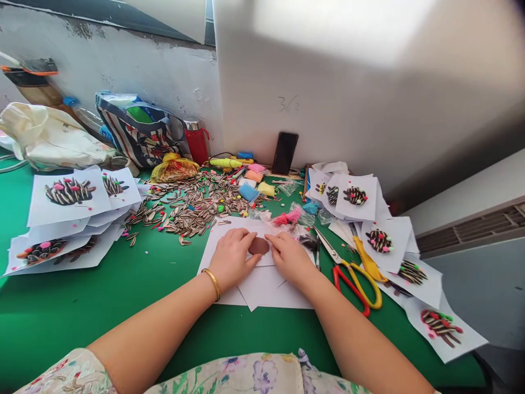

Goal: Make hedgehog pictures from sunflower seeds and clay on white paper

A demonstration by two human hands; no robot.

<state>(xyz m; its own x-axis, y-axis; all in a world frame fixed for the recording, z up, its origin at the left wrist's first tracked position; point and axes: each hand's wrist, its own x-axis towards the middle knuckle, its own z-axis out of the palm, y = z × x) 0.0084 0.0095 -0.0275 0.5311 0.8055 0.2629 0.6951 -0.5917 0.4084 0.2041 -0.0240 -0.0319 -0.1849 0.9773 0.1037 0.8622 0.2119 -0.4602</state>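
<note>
A flat brown oval (258,246) lies on white paper (262,287) in front of me. My left hand (233,254), with a gold bangle at the wrist, rests on the paper, its thumb and forefinger spread round the oval's left side. On the right side, my right hand (289,257) lies on the sheet with its fingertips at the oval's edge. Neither hand grasps anything that shows. Beyond the paper, a spread of striped sunflower seeds (197,205) covers part of the green table (164,306).
Red and yellow scissors (353,273) lie right of the paper. Seed-decorated cards are stacked at the left (68,197) and right (379,241). Coloured clay packets (249,191), a phone (285,153), a red bottle (197,143) and bags (139,128) stand or lie at the back.
</note>
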